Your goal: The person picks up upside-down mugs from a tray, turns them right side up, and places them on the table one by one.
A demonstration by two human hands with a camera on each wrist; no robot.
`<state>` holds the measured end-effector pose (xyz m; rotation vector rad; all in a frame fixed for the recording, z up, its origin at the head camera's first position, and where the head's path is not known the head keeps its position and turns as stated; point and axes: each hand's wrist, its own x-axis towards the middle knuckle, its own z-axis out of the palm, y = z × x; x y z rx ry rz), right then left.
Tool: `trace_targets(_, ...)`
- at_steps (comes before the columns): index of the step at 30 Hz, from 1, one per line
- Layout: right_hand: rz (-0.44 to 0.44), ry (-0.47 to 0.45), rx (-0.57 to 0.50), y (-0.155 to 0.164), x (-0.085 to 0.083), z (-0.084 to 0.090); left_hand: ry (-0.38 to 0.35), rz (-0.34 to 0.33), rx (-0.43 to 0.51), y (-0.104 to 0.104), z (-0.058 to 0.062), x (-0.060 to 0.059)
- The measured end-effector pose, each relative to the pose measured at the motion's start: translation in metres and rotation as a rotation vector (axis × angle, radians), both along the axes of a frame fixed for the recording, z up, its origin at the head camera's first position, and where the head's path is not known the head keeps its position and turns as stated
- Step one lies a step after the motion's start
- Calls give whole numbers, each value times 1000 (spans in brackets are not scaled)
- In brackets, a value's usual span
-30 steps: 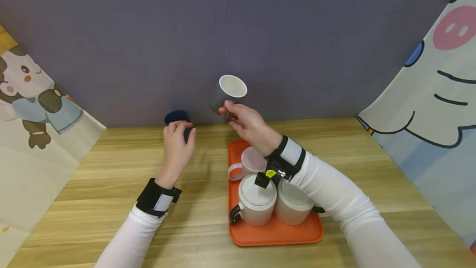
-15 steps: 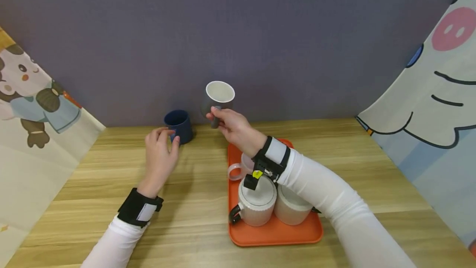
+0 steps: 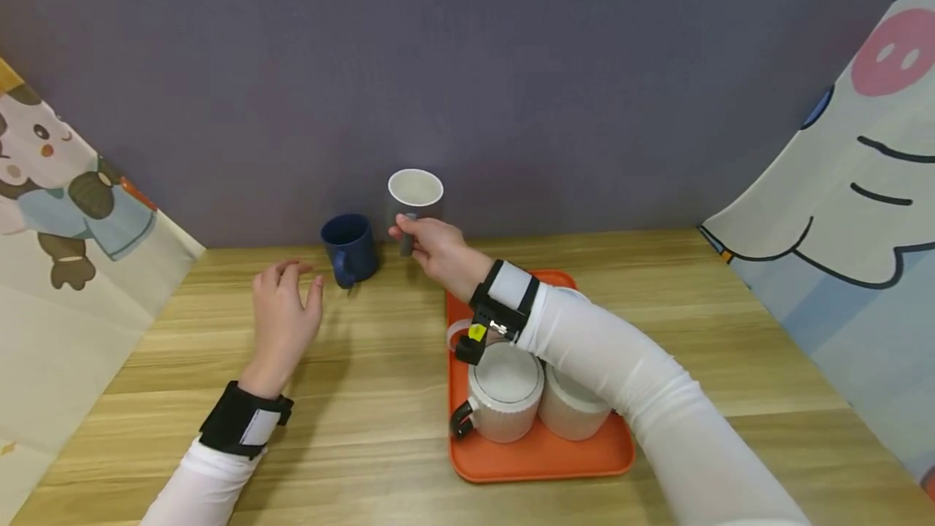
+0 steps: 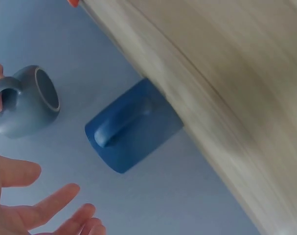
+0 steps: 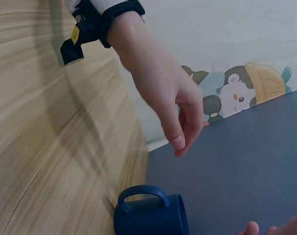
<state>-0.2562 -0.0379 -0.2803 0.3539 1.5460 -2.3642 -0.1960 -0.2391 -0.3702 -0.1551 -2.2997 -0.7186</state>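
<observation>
Gray mug [image 3: 416, 195], its handle [image 3: 407, 245] gripped by the right hand [image 3: 440, 250], is lower now, nearer the blue mug [image 3: 355, 256], which stands free as the empty left hand [image 3: 283, 319] withdraws.

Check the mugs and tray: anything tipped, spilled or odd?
Nothing stands out. The blue mug stands upright, as do two white mugs on the orange tray; the right hand holds the gray mug by its handle. No spill or damage shows; the right sleeve hides part of the tray.
</observation>
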Motion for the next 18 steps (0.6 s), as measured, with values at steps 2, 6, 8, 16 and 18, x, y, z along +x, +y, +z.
trace_targets(2,-12,-4,7,-4,-3,-2,-7,6,2,-4,0,2)
trace_targets(6,-50,-11,34,-11,-8,-10,-12,16,9,-11,0,6)
trace_targets(8,-68,-8,61,-14,-9,-14,-10,21,8,-14,0,8)
trace_targets(16,-105,-7,148,-28,-4,-25,-10,42,-37,-24,-3,14)
trace_targets(18,-125,-14,160,-33,-3,-27,-21,44,-47,-26,-3,16)
